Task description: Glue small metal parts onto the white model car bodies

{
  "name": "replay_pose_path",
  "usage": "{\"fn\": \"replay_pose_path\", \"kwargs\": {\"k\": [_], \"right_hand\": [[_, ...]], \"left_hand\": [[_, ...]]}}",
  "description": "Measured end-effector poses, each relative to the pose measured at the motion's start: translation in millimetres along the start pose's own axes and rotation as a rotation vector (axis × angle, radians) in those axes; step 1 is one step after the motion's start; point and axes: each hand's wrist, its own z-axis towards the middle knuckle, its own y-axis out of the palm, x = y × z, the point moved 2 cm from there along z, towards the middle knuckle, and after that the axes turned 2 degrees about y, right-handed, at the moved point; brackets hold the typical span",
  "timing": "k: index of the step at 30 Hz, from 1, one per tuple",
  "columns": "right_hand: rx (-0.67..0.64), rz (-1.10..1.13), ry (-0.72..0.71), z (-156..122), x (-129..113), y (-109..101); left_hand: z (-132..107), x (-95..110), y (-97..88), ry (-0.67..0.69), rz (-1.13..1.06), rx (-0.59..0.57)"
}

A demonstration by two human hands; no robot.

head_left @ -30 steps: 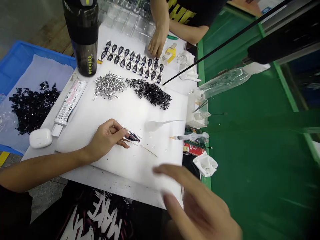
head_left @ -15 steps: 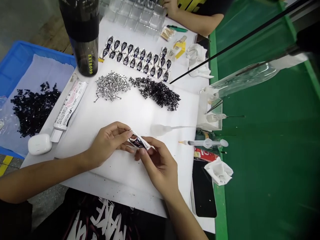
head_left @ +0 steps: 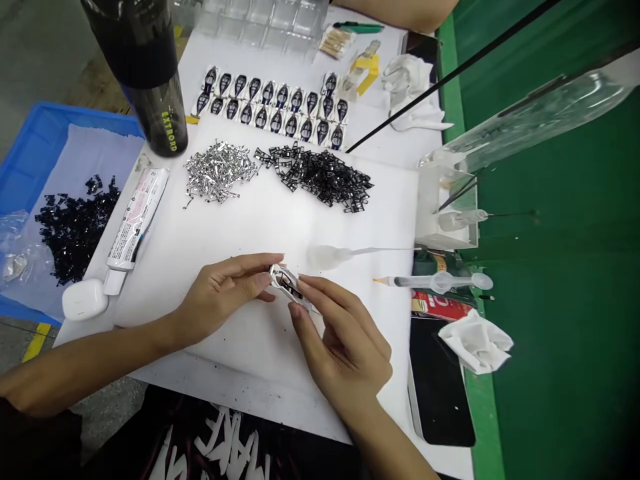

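Between my two hands, above the white foam mat, is a small white-and-black molded part, tilted. My left hand pinches its left end between thumb and fingers. On the other end, my right hand closes with thumb and forefinger. Beyond them lie a heap of small shiny silver pieces and a heap of small black clips. Rows of similar white-and-black parts stretch across the back of the mat.
A dark tumbler, a white tube and a white earbud case stand at left, beside a blue bin. At right are a syringe, a phone and crumpled tissue. Another person's arm is at the back.
The part has turned in my fingers, showing more of its white edge. My right hand has rolled over it, its back now more visible. The whole view has shifted slightly.
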Motion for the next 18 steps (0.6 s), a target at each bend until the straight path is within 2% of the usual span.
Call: {"fn": "replay_pose_path", "kwargs": {"k": [4,9,15,18], "right_hand": [[0.036,-0.166,-0.126,0.0,-3.8,2.3],[-0.021,-0.294,-0.258,1.0,-5.2,5.6],[-0.095,-0.367,-0.305,-1.3,-0.6,9.6],[-0.078,-0.270,-0.244,-2.4,-3.2,5.1]], "left_hand": [[0.8,0.7,-0.1,-0.069,-0.067,-0.017],[0.9,-0.8,0.0,-0.085,-0.070,-0.022],[0.0,-3.0,-0.6,-0.019,-0.017,-0.039],[-0.7,-1.8,-1.4,-0.041,-0.057,-0.044]]}}
